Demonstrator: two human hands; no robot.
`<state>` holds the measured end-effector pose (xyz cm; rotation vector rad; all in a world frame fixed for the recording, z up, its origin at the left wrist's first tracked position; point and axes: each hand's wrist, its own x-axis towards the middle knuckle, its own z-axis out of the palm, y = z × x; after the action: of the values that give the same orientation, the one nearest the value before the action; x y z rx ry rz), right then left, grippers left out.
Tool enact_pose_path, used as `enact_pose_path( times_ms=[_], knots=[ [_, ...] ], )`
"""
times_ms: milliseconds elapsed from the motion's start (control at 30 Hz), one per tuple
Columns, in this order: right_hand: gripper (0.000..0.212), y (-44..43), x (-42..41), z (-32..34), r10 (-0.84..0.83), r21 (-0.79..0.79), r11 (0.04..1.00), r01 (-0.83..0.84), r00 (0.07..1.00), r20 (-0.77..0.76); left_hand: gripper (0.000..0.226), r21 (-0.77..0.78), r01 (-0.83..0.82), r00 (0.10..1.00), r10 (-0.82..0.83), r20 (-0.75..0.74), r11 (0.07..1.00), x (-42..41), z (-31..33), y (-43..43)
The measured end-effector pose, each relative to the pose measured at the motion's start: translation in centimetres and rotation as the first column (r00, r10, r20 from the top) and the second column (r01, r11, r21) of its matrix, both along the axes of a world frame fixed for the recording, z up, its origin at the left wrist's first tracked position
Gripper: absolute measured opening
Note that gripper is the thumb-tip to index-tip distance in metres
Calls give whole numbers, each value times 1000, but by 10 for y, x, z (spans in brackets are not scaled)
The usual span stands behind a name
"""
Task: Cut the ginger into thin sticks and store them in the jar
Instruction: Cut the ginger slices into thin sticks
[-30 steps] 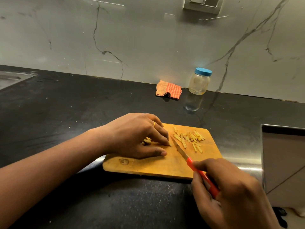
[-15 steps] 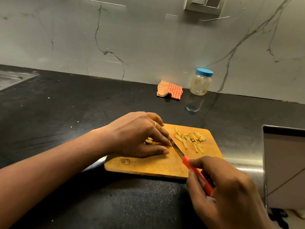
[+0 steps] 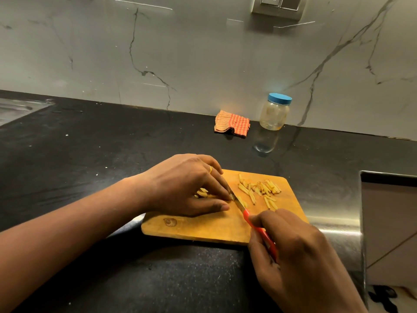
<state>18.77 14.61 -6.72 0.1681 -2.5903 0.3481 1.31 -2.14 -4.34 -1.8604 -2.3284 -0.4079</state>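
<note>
Ginger piece point(image 3: 202, 193): on the left half of the wooden cutting board point(image 3: 203, 230), mostly hidden under my view of the left hand point(image 3: 180, 186). Only a few pale yellow ends show between fingers and thumb.

Left hand: fingers curled down, fingertips pinning the ginger piece to the board, thumb lying flat along the board in front of it. Gold ring point(image 3: 210, 170) on one finger.

Knife point(image 3: 239, 205): blade edge down on the board, tip right against the left fingertips, at the cut face of the ginger. Red handle runs back toward me into the right hand point(image 3: 300, 251), which is wrapped around it, forefinger forward near the blade.

Cut sticks point(image 3: 259, 188): loose scatter of thin strips on the right half of the board, just past the blade, a few lying apart from the main heap.

Board sits on a black speckled counter point(image 3: 90, 154), near edge.

Jar point(image 3: 274, 112): clear, blue lid on, upright at the back of the counter against the marble wall point(image 3: 203, 53), well apart from the board. I cannot tell its contents.

Orange checked cloth point(image 3: 232, 122): folded, just left of the jar.

Wall socket point(image 3: 277, 5) top centre. Steel sink point(image 3: 18, 107) edge far left.
</note>
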Motion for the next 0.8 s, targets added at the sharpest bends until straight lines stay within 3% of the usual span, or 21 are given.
enact_pose_path(
  times_ms=[433, 800],
  knots=[
    [18, 1, 11, 7, -49, -78, 996, 44, 997, -65, 41, 47, -28, 996, 23, 85, 998, 3, -2, 3],
    [17, -4, 8, 2, -69, -88, 994, 62, 995, -74, 35, -11, -43, 994, 44, 96, 999, 2, 0, 2]
  ],
)
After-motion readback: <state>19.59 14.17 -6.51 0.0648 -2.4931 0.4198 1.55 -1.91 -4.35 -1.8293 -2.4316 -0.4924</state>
